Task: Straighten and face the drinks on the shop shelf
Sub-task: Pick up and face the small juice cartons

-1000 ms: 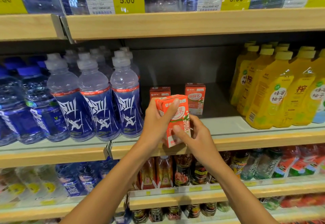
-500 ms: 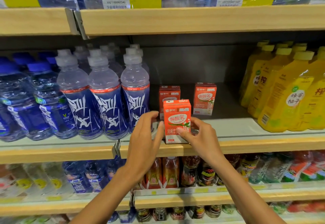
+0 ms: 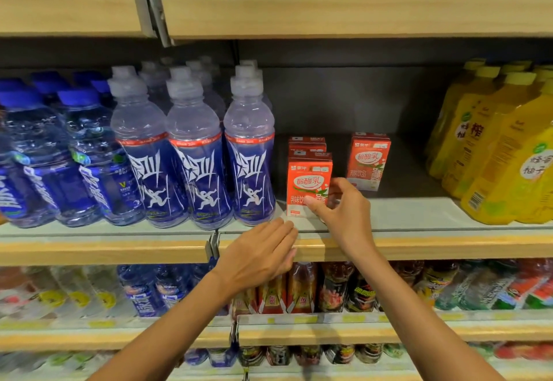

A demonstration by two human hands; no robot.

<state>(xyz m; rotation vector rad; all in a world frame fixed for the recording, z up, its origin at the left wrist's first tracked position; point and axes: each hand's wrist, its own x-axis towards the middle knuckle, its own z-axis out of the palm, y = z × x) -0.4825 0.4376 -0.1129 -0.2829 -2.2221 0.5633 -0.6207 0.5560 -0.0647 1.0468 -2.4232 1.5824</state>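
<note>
- Position: front carton stands upright near the lip of the middle shelf, long axis vertical, printed face turned out to the aisle.
- Right hand pinches the carton's lower right corner, thumb on the printed face and the other fingers curled round the side panel. From that palm the carton lies at about 10 o'clock.
- Left hand is flat and relaxed, gripping nothing, with its fingertips at the shelf lip. The carton sits at roughly 1 o'clock from it, not touching, so the right hand is the nearer (the only one in contact).
- Room: a blue bottle stands just beside the carton at 9 o'clock with a narrow gap. A rear carton sits straight behind at 12 o'clock; I cannot tell whether they touch.
- A second carton stands further back at 2 o'clock with bare shelf in front of it. Yellow bottles are well apart at 3 o'clock.
- Judgement: the front carton looks squared. The one at 2 o'clock probably needs drawing forward level with it, minding the lip at 6 o'clock.
</note>
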